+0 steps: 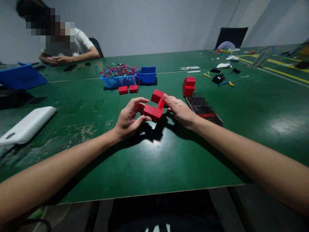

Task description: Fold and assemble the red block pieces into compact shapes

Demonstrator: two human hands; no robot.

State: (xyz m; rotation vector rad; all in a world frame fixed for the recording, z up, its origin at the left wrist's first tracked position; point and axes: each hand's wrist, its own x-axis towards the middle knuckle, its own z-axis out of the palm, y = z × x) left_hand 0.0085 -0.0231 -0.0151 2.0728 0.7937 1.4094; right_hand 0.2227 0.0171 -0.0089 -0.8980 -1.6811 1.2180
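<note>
A red U-shaped block-like part (153, 111) is held above the green table, its shadow falling below. My right hand (181, 111) pinches its upper right side between thumb and fingers. At the left end of the same part, the thumb and fingers of my left hand (130, 118) curl around the lower block. Another red part (189, 86) stands beyond my right hand, next to a phone (205, 111). Two small red blocks (128, 90) lie in front of a blue bin (118, 81) heaped with red and green wires.
A second blue bin (147, 74) adjoins the wire bin. On the left lie a white power-bank-like device (29, 125) and a tilted blue tray (21, 77). Wire cutters (226, 83) and black scraps are at the right. Across the table (135, 174) sits another person (79, 42).
</note>
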